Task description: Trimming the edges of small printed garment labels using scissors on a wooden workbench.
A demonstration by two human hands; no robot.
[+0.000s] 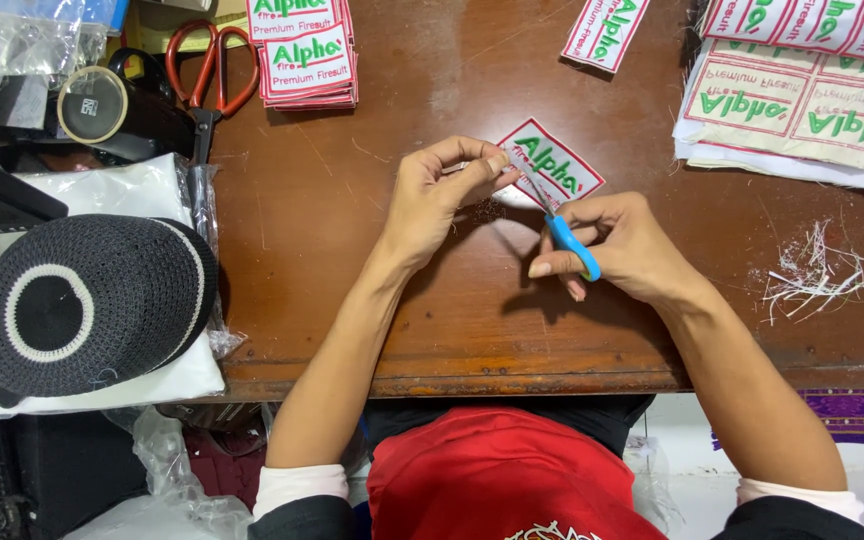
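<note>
- Here, the left hand (432, 195) pinches the near corner of a white embroidered patch (552, 165) with a red border and green lettering, thumb and fingers narrowed on the cloth.
- The right hand (617, 245) is closed around small thread snips (552, 215) with a blue grip, the metal tips pointing at the patch's edge beside the left thumb.
- The patch sits on the brown wooden worktop (352, 220), slightly above the middle, tilted on a diagonal.
- Around it: a stack of like patches (307, 65) at the top, one single patch (604, 30) further right, and an uncut sheet of patches (802, 105) at the top right corner.
- A loose heap of white thread trimmings (812, 275) lies to the right, well apart from the hands.
- Orange-handled scissors (210, 75) lie at the top left, near a roll of tape (92, 105).
- A black knitted cap (87, 305) with white rings (round and ribbed) rests on folded white cloth (152, 195) in clear plastic, crowding the left edge.
- Bare wood lies between the forearms and down to the worn front edge; the surface is scratched and dull.
</note>
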